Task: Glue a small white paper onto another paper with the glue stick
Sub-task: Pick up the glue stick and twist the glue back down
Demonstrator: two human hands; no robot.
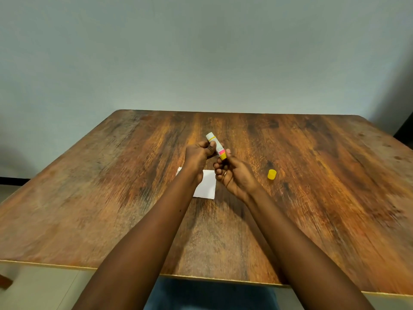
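- The glue stick (215,146), uncapped and tilted, was held above the white paper (206,185).
- The left hand (197,155) gripped its barrel; the right hand (233,175) pinched its yellow base.
- Its yellow cap (272,174) lay on the surface (324,175), right of the paper.

Table (312,198): wood-grain top, warm brown, with dark streaks running from near edge to far edge and a greyer, worn-looking patch toward 9 o'clock. Pale strip along the near edge. Far corners rounded.

Wall (201,52): plain grey-green, unmarked, filling the upper half from 10 to 2 o'clock.

Floor (44,287): light-coloured, visible below the table at 7 o'clock.

Dark shape (405,128) at 3 o'clock beside the wall; too cropped to identify.

Blue fabric (212,296) at 6 o'clock under the table edge, possibly clothing.
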